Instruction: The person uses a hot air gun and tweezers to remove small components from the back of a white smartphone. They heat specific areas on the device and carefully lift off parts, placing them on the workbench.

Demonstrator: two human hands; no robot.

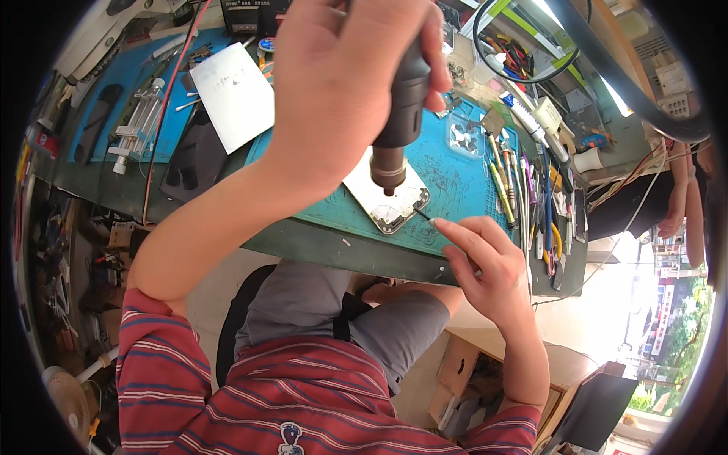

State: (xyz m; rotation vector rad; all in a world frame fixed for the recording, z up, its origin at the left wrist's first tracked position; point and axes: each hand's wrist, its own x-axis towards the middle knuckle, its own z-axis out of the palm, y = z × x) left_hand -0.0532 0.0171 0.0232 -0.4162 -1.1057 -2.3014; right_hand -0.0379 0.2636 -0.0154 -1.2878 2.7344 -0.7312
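Note:
My left hand (330,91) grips a black hot air gun (408,102) whose metal nozzle points down over an opened phone (387,199). The phone has a whitish flat face and a dark end with small parts, and it lies on a blue work mat (444,193). At its lower right corner the dark thin tip of a slim tool (422,215) touches or nearly touches the edge. My right hand (489,265) pinches that tool between thumb and fingers. Most of the tool is hidden by the fingers, so I cannot make out its exact kind.
Right of the phone stand a clear plastic box (464,138) and a row of pens and screwdrivers (504,178), with orange-handled pliers (556,241). To the left are a white sheet (231,95), cotton swabs (187,105) and a metal clamp fixture (140,125). Another person's arm (677,193) shows far right.

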